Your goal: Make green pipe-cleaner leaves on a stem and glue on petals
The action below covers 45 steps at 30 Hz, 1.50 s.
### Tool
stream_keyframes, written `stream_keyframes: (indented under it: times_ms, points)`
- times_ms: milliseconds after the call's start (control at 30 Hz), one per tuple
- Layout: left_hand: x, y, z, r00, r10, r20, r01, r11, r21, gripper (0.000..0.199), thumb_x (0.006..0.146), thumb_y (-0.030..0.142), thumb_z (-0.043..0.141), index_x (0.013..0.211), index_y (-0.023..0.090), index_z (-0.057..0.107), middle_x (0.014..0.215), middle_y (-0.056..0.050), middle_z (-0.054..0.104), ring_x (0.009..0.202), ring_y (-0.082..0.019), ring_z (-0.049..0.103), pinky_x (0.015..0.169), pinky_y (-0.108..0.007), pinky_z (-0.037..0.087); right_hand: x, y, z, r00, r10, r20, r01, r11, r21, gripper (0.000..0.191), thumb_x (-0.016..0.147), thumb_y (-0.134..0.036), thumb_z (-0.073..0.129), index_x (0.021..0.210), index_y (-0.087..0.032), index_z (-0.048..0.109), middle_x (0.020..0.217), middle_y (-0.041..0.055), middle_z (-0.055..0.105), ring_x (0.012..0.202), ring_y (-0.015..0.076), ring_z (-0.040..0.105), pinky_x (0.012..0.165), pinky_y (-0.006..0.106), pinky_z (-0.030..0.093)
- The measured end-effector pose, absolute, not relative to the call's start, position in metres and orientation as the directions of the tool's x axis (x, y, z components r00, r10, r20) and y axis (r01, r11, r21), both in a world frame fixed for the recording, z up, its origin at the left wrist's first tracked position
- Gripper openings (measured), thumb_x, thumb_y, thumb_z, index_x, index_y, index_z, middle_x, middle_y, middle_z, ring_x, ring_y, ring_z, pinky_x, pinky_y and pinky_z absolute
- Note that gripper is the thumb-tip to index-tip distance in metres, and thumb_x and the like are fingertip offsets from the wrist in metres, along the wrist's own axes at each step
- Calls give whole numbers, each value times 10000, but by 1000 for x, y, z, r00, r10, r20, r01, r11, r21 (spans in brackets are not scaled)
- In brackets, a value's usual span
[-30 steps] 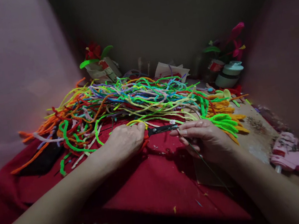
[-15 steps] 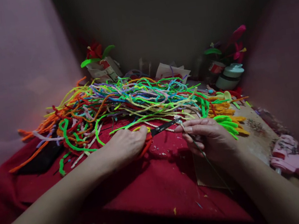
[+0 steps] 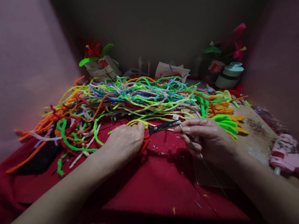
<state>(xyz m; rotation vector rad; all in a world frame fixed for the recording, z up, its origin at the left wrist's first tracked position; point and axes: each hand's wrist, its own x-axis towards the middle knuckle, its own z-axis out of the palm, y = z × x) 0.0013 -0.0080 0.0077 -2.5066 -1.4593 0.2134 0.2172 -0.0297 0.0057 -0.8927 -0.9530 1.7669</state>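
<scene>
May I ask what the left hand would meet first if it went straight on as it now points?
Leading with the scissors, the left hand would probably first meet the thin stem held in the right hand, though the depth is unclear.

The left forearm (image 3: 66,195) and right forearm (image 3: 276,190) are bare, slim at the wrists and broader toward the lower corners of the view. The left hand (image 3: 127,139) has rounded knuckles; the right hand (image 3: 212,138), also bare, has slender fingers

It looked like a small craft corner. A heap of pipe cleaners (image 3: 141,94) covered the far side, with a pink glue gun (image 3: 291,156) at right.
</scene>
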Motion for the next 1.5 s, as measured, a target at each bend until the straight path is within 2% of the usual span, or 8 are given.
stream_keyframes:
  times_ms: [567,867,1067,1233,1333,1500]
  points:
    - [-6,-16,15,557,830,-44,776,-538,-329,206,841,73,328,907,110,519,652,-68,594,545,-173,600,514,-257,426,219,-33,8,-319,931,-180,-265,-270,-926,188,627,-217,694,783,-120,735,413,-39,520,273,22,294,244,149,319]
    - [-5,-15,13,567,823,-45,772,-550,-319,242,834,42,300,902,107,523,648,-91,609,560,-220,629,461,-274,430,219,-31,8,-333,927,-175,-320,-285,-903,125,656,-180,642,725,-107,716,389,-52,462,279,24,272,243,153,337]
    - [-5,-14,5,549,833,-72,789,-545,-282,177,842,95,361,947,105,504,629,-88,613,584,-242,648,468,-274,439,219,-30,10,-319,926,-200,-338,-308,-889,132,645,-161,632,736,-105,709,426,-41,502,287,25,285,248,152,332]
    - [-3,-10,5,490,869,-68,839,-491,-235,205,852,92,326,975,108,489,661,-98,635,590,-239,648,509,-301,459,219,-31,10,-252,956,-153,-343,-236,-909,139,645,-183,647,743,-113,716,405,-48,487,294,34,303,260,158,334]
    - [-3,-8,6,493,869,-37,841,-487,-237,233,844,74,299,957,108,499,713,-116,644,609,-241,645,515,-310,460,219,-31,7,-196,971,-135,-319,-193,-928,137,640,-205,672,734,-115,715,437,-32,530,300,33,350,274,150,320]
    - [-4,-8,-1,536,844,33,822,-512,-250,188,848,120,332,914,105,508,636,-111,616,620,-251,648,512,-304,457,217,-32,5,-158,981,-112,-307,-157,-939,113,644,-228,688,712,-138,700,485,-18,577,316,41,416,294,146,321]
